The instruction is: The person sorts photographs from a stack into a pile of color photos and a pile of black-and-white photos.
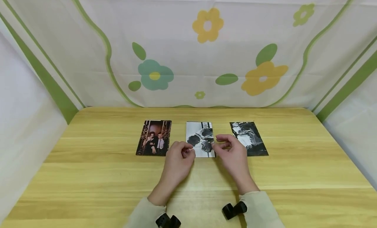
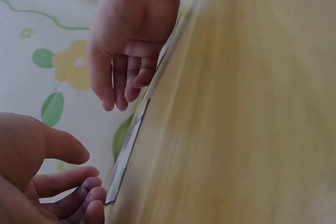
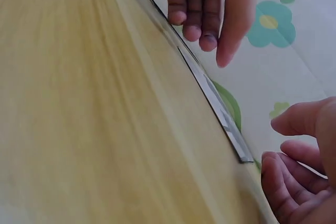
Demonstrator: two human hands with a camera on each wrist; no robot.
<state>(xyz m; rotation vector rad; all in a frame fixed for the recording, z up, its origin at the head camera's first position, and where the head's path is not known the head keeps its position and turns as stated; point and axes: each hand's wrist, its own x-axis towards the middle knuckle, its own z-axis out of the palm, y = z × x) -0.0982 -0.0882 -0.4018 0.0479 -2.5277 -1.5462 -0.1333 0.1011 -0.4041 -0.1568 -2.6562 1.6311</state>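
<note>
Three photo cards lie in a row on the wooden table. The middle black-and-white card (image 1: 201,152) sits between my two hands. My left hand (image 1: 177,161) is at its lower left corner, fingers loosely bent. At its right edge is my right hand (image 1: 234,157), thumb and fingers apart. In the left wrist view the card (image 2: 126,156) appears nearly edge-on, flat on the table, with a gap between my left thumb and fingers. The right wrist view also shows a gap between the thumb and fingers of my right hand (image 3: 304,166). Neither hand visibly grips the card.
A colour card of two people (image 1: 153,138) lies to the left on the table (image 1: 88,175). Another black-and-white card (image 1: 253,142) lies to the right, partly behind my right hand. A flowered white cloth (image 1: 182,41) hangs behind the table's far edge.
</note>
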